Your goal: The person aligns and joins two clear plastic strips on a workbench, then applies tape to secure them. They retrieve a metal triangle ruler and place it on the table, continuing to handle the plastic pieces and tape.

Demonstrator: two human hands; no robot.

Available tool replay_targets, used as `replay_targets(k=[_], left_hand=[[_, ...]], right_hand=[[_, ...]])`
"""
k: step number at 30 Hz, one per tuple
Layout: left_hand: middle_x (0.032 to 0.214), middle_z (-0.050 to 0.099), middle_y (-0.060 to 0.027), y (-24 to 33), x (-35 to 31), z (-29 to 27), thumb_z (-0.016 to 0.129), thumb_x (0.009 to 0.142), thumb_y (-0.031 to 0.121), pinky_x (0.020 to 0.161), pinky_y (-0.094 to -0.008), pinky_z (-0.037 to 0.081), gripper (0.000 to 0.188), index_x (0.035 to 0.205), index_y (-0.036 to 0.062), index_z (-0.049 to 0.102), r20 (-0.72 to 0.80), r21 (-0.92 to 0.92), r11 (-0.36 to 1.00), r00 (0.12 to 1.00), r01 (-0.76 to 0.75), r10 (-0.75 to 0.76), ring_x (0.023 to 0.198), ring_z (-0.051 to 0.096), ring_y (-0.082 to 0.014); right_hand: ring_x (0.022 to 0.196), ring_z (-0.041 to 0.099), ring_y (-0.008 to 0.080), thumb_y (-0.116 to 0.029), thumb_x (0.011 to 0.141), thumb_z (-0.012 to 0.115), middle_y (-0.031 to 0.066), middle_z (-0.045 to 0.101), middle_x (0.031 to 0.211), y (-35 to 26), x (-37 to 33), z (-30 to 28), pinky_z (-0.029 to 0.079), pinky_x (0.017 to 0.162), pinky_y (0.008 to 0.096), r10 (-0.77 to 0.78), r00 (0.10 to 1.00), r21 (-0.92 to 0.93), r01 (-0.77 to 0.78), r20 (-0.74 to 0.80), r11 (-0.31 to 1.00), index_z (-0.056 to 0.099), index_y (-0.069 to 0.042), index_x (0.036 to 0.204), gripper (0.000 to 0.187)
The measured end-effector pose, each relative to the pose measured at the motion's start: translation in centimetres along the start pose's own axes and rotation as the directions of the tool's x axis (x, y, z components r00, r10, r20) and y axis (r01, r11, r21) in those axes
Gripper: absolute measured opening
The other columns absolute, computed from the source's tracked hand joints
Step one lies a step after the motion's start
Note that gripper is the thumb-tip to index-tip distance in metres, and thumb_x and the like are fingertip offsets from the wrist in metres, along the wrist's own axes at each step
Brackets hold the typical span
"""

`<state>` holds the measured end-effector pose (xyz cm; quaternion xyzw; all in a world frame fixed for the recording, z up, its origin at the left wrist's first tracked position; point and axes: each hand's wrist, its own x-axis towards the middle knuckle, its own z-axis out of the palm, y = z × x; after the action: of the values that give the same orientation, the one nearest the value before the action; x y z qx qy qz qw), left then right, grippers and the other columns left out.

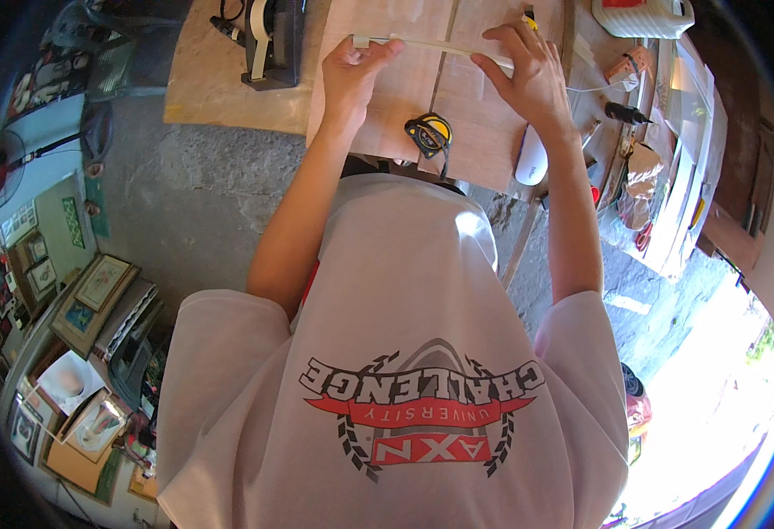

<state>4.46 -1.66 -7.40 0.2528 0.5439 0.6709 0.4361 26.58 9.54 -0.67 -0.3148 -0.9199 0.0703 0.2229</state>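
A thin, pale strip that looks like tape (435,45) stretches crosswise above the light wooden boards, between my two hands. My left hand (353,78) pinches its left end, with a short pale tab showing by the fingertips. The strip's other end runs in between the thumb and fingers of my right hand (532,78). There the thumb and forefinger stand apart, and the contact with the strip is partly hidden. A yellow and black tape measure (428,134) lies on the boards (484,132) between my forearms, near the front edge.
A black tape dispenser (276,44) with a pale roll stands left of my left hand. Beside my right forearm lies a white rounded object (531,157). Farther right are a white jug (643,16), an orange box-like item (627,66) and red-handled scissors (643,236).
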Motion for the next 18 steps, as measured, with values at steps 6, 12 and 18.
replay_targets(k=[6,12,18], left_hand=[[0.088,0.068,0.0018,-0.2,0.2,-0.1,0.085,0.077,0.011,0.080,-0.0253,0.046,0.024,0.093,0.0076,0.068,-0.015,-0.006,1.000,1.000,0.020,-0.020,0.084,0.060,-0.0068],[0.088,0.068,0.0019,-0.4,0.3,-0.2,0.085,0.077,0.011,0.081,-0.0252,0.045,0.024,0.093,0.0083,0.067,-0.016,0.003,1.000,0.999,0.028,-0.028,0.084,0.060,-0.0070],[0.089,0.068,0.0024,-0.3,0.2,-0.3,0.085,0.079,0.012,0.082,-0.0255,0.045,0.024,0.095,0.0084,0.067,-0.001,0.006,0.999,0.999,0.038,-0.038,0.086,0.059,-0.0068]], right_hand=[[0.096,0.064,0.0293,-0.036,0.087,0.073,0.0063,0.065,0.104,1.7,-1.3,-0.8,0.047,0.084,0.0434,0.029,0.999,-0.005,-0.029,-0.046,1.000,0.066,-0.012,0.106,0.032],[0.100,0.063,0.0297,-0.035,0.087,0.072,0.0061,0.065,0.106,2.4,-2.3,-1.5,0.046,0.086,0.0442,0.079,0.996,-0.041,-0.080,-0.026,0.996,0.067,-0.013,0.108,0.031],[0.105,0.063,0.0299,-0.031,0.087,0.074,0.0070,0.066,0.109,2.7,-2.8,-2.0,0.046,0.089,0.0444,0.104,0.995,-0.074,-0.104,-0.003,0.992,0.065,-0.010,0.107,0.031]])
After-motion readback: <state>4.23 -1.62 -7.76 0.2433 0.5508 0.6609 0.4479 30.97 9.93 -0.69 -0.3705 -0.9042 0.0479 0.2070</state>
